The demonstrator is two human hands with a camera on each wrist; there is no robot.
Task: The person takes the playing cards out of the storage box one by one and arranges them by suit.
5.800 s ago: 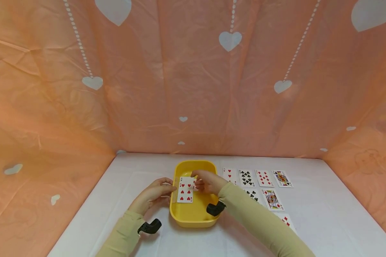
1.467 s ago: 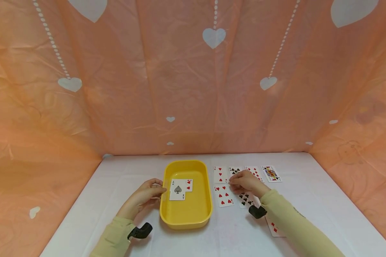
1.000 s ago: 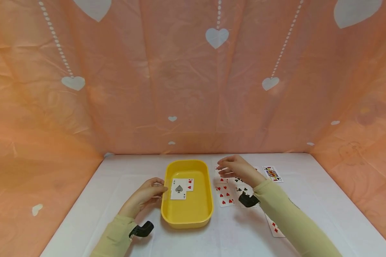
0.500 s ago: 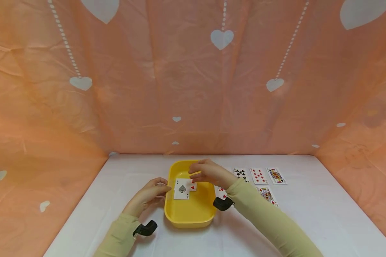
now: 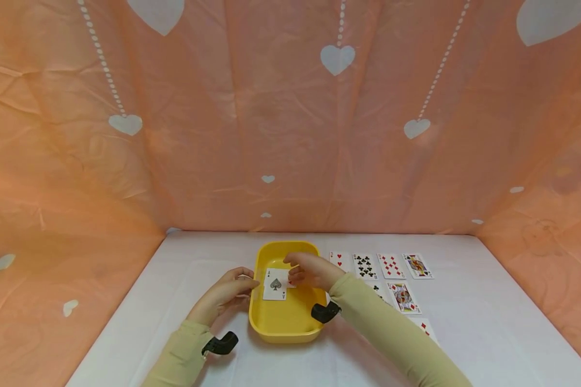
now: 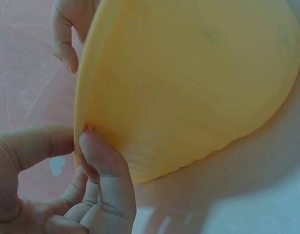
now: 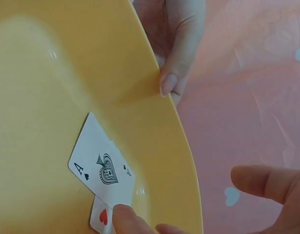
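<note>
With thumb and fingers, my left hand (image 5: 222, 294) pinches the left rim of a yellow tray (image 6: 189, 73), as the left wrist view shows close up. An ace of spades (image 5: 275, 284) lies face up in the tray, partly over a red hearts card (image 7: 100, 214). My right hand (image 5: 316, 270) reaches over the tray's right side. One of its fingertips is at the edge of the ace and the hearts card; whether it touches is hard to tell. Its thumb stands well apart, and nothing is gripped. The hand hides much of the hearts card.
Right of the tray, playing cards lie face up in rows: a hearts card (image 5: 339, 259), clubs (image 5: 365, 266), diamonds (image 5: 391, 266) and a face card (image 5: 417, 266) at the back. Nearer are a king (image 5: 404, 298) and a diamonds card (image 5: 424, 325). My right sleeve (image 5: 382, 322) covers others.
My right hand has come left from the table cards to the tray. The six of hearts, seen in the tray first, later lay on the table. My left hand stays at the rim.
</note>
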